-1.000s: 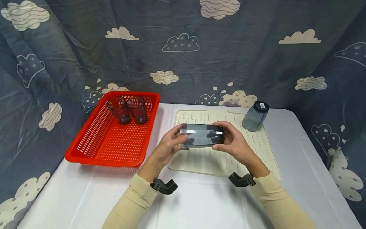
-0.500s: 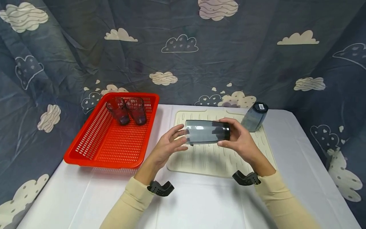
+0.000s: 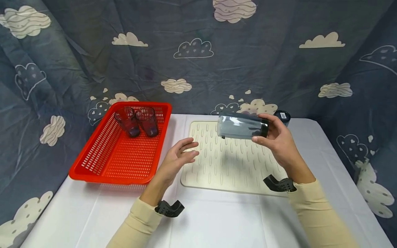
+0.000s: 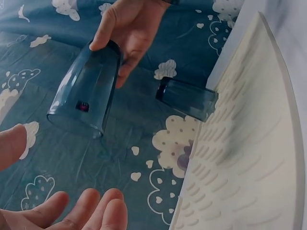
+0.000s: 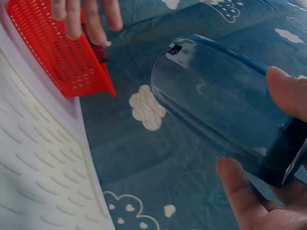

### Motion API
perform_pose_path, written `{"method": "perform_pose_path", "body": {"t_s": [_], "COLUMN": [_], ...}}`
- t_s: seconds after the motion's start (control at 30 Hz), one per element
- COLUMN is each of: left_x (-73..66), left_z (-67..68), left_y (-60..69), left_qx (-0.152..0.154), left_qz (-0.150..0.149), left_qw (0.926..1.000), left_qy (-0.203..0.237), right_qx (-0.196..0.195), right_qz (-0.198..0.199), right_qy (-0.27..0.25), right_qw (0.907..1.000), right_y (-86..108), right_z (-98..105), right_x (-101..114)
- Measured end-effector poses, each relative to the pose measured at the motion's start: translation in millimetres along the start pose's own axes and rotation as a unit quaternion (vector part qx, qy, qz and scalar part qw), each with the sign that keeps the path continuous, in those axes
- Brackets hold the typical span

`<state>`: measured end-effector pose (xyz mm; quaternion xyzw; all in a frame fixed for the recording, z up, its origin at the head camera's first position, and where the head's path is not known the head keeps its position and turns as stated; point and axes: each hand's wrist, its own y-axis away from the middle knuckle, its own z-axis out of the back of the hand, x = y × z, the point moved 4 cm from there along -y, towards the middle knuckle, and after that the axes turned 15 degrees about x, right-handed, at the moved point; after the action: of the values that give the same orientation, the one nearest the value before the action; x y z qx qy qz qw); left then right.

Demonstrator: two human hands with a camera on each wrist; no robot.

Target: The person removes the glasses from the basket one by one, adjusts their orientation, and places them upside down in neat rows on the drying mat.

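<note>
A smoky blue-grey drinking glass [image 3: 237, 125] is held on its side above the cream drying mat [image 3: 223, 168]. My right hand [image 3: 280, 144] grips it round its dark base, thumb on one side and fingers on the other; its rim points left. Apart from the glass, my left hand [image 3: 176, 160] hovers near the mat's left edge with fingers extended and nothing in them. A second glass [image 4: 187, 98] stands upside down at the mat's far right corner; in the head view the right hand and held glass hide most of it.
To the left sits a red plastic basket [image 3: 75, 174] with two dark glasses [image 3: 147, 122] leaning in its back part. A white cloth covers the table [image 3: 217, 220]. Behind and at the sides hangs a dark curtain [image 3: 198, 72] with cloud prints.
My left hand has let go of the glass and drawn back a little to the left. My right hand has carried the glass right and upward.
</note>
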<state>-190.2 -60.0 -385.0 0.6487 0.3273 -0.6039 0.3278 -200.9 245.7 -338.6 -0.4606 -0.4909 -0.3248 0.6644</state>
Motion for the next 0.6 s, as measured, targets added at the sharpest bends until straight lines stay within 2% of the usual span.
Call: {"method": "perform_pose_path", "body": {"t_s": [0.37, 0.5, 0.6], "left_x": [4.9, 7.1, 8.3], "left_z": [6.8, 9.4, 11.0], "left_y": [8.8, 11.0, 11.6], "left_qx": [-0.013, -0.010, -0.005], "left_qz": [-0.007, -0.001, 0.003], "left_qw": [0.9998, 0.9999, 0.9999], "left_qy": [-0.010, -0.010, -0.015], "right_qx": [-0.045, -0.054, -0.064], "right_qz": [0.012, -0.005, -0.027], "right_qy": [0.043, 0.083, 0.127], "right_qw": [0.9980, 0.9951, 0.9895], "right_y": [2.4, -0.4, -4.1], "right_z": [20.1, 24.1, 26.4], "right_x": [14.6, 16.3, 17.1]}}
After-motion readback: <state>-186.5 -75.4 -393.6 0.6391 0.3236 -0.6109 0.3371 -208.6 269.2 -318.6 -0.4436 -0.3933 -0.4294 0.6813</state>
